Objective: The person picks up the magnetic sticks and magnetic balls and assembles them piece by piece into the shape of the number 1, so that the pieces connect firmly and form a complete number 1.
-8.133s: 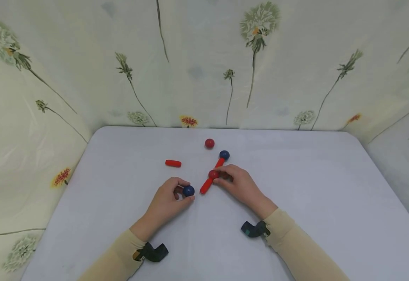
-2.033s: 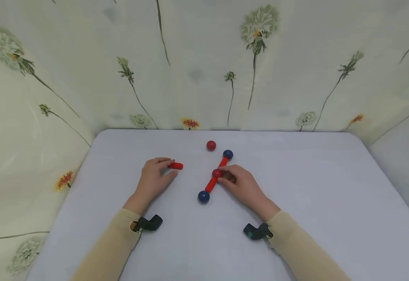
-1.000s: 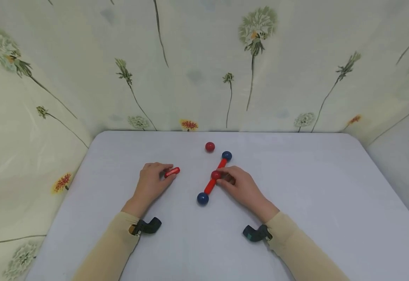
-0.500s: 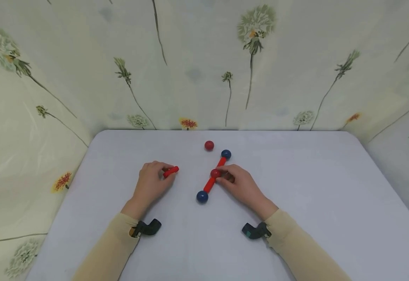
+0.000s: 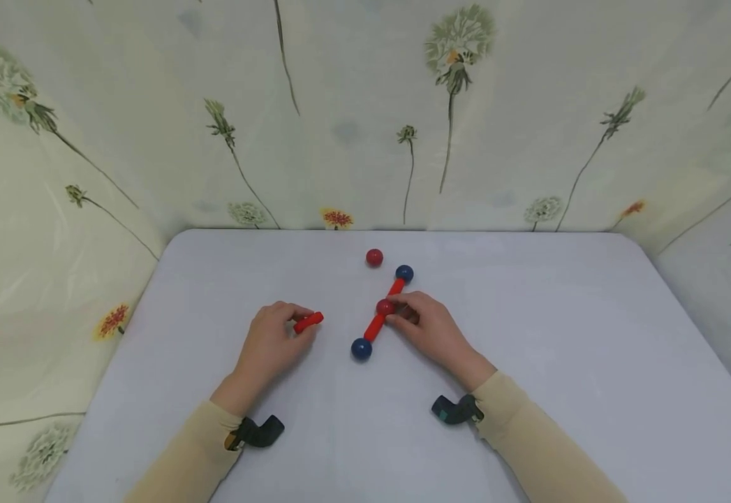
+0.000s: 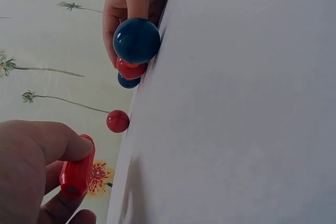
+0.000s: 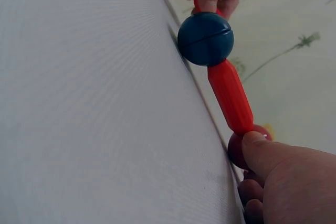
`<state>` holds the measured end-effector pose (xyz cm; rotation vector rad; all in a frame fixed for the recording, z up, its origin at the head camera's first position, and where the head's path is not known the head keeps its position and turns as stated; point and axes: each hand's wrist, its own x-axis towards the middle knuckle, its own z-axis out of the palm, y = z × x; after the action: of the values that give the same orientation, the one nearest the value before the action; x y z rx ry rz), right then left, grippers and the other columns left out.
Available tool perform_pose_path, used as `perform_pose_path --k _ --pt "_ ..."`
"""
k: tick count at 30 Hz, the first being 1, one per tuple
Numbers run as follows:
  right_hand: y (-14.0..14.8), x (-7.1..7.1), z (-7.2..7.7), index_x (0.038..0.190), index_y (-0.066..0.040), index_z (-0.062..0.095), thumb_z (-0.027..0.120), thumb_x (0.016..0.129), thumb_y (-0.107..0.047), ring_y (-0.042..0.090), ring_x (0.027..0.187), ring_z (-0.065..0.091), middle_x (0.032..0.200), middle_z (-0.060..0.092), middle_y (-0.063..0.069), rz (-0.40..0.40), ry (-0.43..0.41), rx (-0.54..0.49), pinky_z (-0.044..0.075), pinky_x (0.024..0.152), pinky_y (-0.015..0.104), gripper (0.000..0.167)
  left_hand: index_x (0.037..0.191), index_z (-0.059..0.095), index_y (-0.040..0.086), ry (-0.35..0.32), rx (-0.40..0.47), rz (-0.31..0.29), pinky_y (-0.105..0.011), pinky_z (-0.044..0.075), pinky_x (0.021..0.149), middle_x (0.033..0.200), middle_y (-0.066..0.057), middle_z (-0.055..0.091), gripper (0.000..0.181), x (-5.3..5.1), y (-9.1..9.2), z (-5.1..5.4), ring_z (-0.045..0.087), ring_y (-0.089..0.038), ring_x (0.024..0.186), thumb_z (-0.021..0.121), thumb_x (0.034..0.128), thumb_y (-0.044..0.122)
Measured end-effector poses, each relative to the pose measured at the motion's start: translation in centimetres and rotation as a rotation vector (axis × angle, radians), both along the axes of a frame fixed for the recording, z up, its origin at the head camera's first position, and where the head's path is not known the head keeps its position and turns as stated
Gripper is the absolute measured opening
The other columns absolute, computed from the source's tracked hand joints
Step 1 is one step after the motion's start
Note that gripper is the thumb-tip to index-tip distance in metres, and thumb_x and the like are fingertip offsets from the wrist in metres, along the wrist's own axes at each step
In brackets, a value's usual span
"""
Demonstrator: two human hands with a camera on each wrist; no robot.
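Note:
My left hand (image 5: 277,339) pinches a short red rod (image 5: 308,322) between thumb and fingers, left of the table's middle. In the left wrist view the rod (image 6: 77,169) shows ribbed sides and a dark round spot on its end. My right hand (image 5: 431,325) pinches the red ball (image 5: 385,307) in the centre of a joined chain. From that ball one red rod (image 5: 374,327) runs to the near blue ball (image 5: 362,349). A second rod (image 5: 396,286) leads to the far blue ball (image 5: 405,273). The right fingers partly hide the centre ball.
A loose red ball (image 5: 374,258) lies behind the chain, near the back edge of the white table (image 5: 560,335). A flower-patterned cloth (image 5: 352,161) hangs right behind that edge. A dark camera is strapped on each sleeve.
Earlier the left hand held the near blue ball, which is now joined to the chain. It then picked the loose red rod up, turned it and drew it slightly nearer. The right hand stays put.

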<state>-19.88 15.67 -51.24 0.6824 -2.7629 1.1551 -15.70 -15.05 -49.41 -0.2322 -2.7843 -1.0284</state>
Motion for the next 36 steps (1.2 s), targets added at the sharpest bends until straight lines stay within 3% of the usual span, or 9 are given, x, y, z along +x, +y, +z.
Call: perform_pose_path --k 8,17,25,36 --pt "-0.1 -0.1 0.0 0.124 -0.018 0.065 0.074 0.090 -0.028 0.007 0.083 0.059 0.103 0.064 -0.007 0.009 0.002 -0.010 0.052 0.074 0.028 0.036 0.106 0.073 0.017 -0.048 0.046 0.003 -0.032 0.045 0.064 0.092 0.007 0.062 0.022 2.0 0.4 0.3 0.050 -0.016 0.080 0.075 0.0867 0.028" --pt "-0.1 0.0 -0.1 0.123 -0.018 0.066 0.075 0.090 -0.028 0.007 0.082 0.059 0.101 0.063 -0.007 -0.004 -0.004 -0.005 0.053 0.074 0.028 0.036 0.103 0.074 0.017 -0.027 0.087 -0.004 -0.030 0.046 0.062 0.088 0.009 0.062 0.020 4.0 1.3 0.4 0.052 -0.013 0.076 0.076 0.0856 0.025" --pt "-0.1 0.1 -0.1 0.123 -0.018 0.066 0.075 0.090 -0.028 0.007 0.082 0.059 0.101 0.063 -0.007 -0.007 0.002 -0.002 0.052 0.074 0.028 0.036 0.101 0.074 0.020 -0.044 0.116 -0.039 -0.028 0.046 0.060 0.084 0.014 0.060 0.018 4.9 2.3 -0.2 0.052 -0.010 0.073 0.077 0.0841 0.026" --pt "-0.1 0.1 -0.1 0.121 -0.017 0.067 0.076 0.089 -0.027 0.008 0.082 0.059 0.100 0.063 -0.007 -0.015 0.002 0.001 0.053 0.074 0.028 0.035 0.093 0.072 0.022 -0.013 0.143 -0.096 -0.029 0.045 0.061 0.079 0.019 0.060 0.011 5.4 3.5 -1.0 0.052 -0.008 0.071 0.076 0.0849 0.027"
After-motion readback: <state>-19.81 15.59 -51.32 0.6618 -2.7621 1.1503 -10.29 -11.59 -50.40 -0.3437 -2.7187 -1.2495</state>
